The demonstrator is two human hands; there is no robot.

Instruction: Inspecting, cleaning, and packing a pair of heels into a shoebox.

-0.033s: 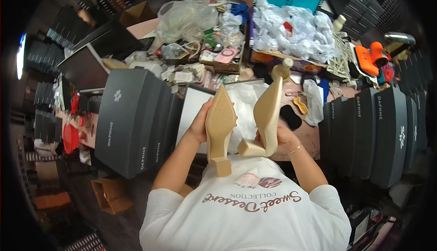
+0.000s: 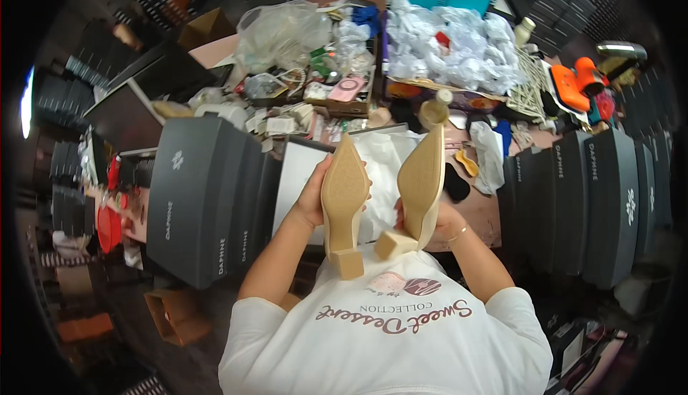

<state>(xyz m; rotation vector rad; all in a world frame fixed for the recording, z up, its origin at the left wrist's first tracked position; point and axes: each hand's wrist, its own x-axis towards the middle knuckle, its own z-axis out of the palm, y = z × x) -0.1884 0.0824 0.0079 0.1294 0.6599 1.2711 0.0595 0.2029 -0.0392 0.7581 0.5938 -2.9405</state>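
Both hands hold a pair of beige pointed-toe heeled shoes, toes pointing away and soles facing me. My left hand (image 2: 313, 193) is closed around the side of the left shoe (image 2: 345, 187), its fingertips showing past the far edge. My right hand (image 2: 446, 222) grips the right shoe (image 2: 421, 180) from its right side, with most fingers hidden behind it. The block heels sit at the near ends, and the right heel is slightly blurred. Beyond the shoes, white tissue paper (image 2: 380, 162) lies in an open shoe box, partly covered by the shoes.
Dark grey shoe boxes stand at left (image 2: 193, 194) and right (image 2: 609, 201). A carton of crumpled white wrapping (image 2: 459, 47), a clear plastic bag (image 2: 283, 33), a pink case (image 2: 347, 88) and a bottle (image 2: 433, 112) crowd the far table. An orange tool (image 2: 571, 87) lies far right.
My right hand has turned the right shoe so its sole faces me more fully, and its heel has swung round. The left shoe stays nearly the same. The whole view has shifted slightly.
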